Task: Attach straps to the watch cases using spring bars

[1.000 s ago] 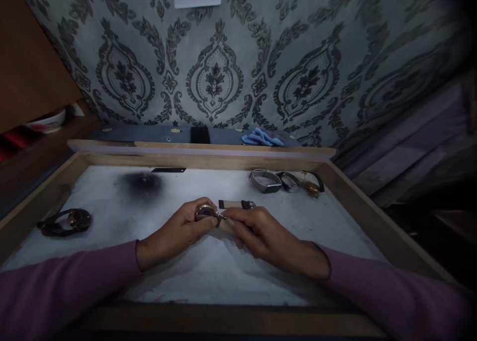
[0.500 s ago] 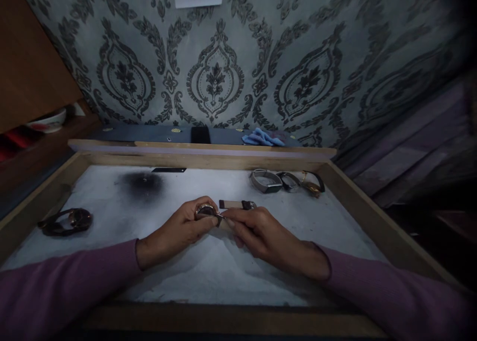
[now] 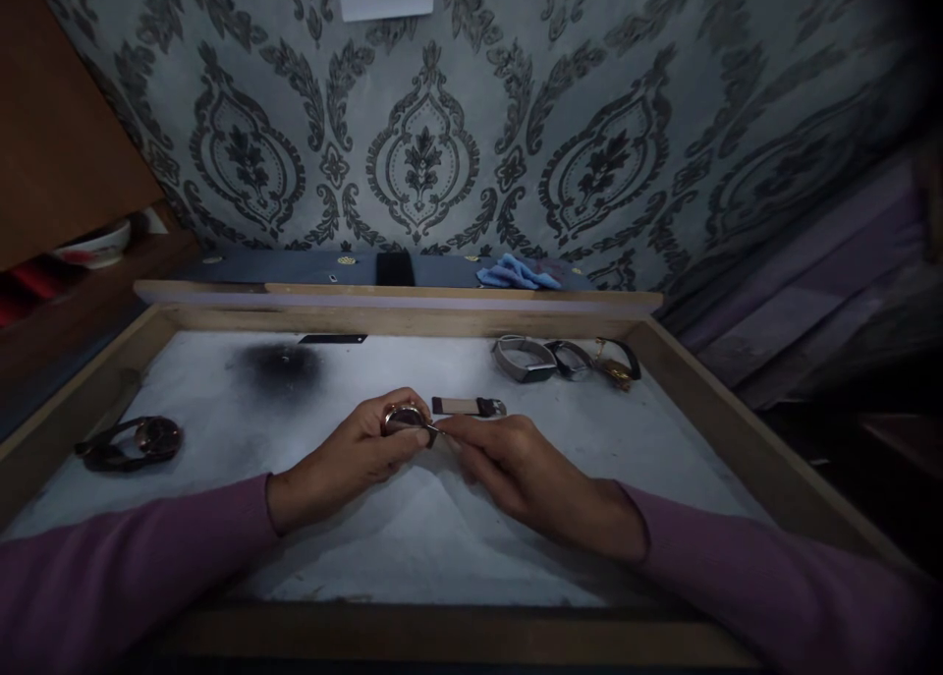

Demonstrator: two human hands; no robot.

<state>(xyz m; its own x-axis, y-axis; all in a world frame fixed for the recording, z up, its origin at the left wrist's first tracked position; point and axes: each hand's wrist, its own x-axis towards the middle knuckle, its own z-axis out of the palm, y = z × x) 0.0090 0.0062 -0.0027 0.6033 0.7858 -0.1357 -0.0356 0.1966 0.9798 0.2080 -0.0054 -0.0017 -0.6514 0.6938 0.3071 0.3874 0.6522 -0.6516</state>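
Observation:
My left hand is closed around a round watch with a shiny rim, its face tilted up. A short dark piece of strap shows at the watch's right side, by my thumb. Pinched in my right hand is a thin metal tool, whose tip meets the watch's right edge. Just behind the hands a separate strap piece, dark with a beige middle and a buckle, lies on the white surface.
A wooden frame surrounds the white surface. A dark watch lies left, a black blade at the back. A grey band, a dark one and a gold watch lie back right. A blue cloth is beyond.
The watch face has tilted slightly more into view. The light strap part seen beneath my right fingers is no longer visible. Both hands stay nearly in place.

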